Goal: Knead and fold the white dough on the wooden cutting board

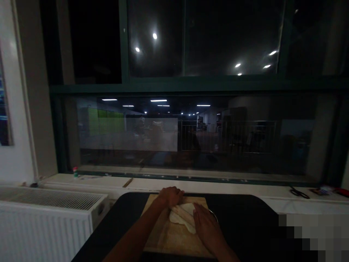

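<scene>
Forearms (133, 234) reach over the wooden board (177, 242). On its far half, a rolling pin (183, 214) lies across flattened dough (177, 219): left hand (171, 197), fingers bent, at one end; right hand (205, 222), fingers together, at the other; grip cannot be told.

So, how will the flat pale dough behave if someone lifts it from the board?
The dough looks thin and spread flat, so it would probably hang floppy. Its irregular edge suggests softness, so it may stretch or tear. The rolling pin lying across it would likely hinder lifting.
</scene>
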A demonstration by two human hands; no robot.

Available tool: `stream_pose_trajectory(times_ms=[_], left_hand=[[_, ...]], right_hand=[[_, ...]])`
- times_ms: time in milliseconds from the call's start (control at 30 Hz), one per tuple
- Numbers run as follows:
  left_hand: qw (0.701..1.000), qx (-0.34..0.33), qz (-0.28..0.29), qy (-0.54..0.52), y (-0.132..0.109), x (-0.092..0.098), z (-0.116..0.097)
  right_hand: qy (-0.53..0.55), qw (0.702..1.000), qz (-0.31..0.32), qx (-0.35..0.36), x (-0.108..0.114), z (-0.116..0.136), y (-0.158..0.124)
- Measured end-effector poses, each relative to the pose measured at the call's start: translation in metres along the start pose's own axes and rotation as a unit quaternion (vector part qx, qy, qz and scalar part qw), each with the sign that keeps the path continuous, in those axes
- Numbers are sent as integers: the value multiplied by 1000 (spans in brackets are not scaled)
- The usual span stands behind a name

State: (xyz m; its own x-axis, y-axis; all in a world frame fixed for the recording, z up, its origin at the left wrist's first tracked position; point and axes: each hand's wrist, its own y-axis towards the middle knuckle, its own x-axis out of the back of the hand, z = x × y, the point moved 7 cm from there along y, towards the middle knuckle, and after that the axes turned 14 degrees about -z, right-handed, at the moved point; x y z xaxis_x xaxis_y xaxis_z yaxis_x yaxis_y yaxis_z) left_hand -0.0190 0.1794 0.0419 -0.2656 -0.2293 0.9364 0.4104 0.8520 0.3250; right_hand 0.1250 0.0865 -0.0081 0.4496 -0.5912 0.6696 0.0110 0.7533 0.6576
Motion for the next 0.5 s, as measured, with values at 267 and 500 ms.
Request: stream_pose_trajectory(times_ms=[267,500], left_hand=[[1000,14,3,-10,25,-15,18],[999,-16,-10,-25,21,-14,25]], right_hand=[[-33,999,-9,1,-6,-1,-9],[-40,999,0,-19,-7,-3,-11]])
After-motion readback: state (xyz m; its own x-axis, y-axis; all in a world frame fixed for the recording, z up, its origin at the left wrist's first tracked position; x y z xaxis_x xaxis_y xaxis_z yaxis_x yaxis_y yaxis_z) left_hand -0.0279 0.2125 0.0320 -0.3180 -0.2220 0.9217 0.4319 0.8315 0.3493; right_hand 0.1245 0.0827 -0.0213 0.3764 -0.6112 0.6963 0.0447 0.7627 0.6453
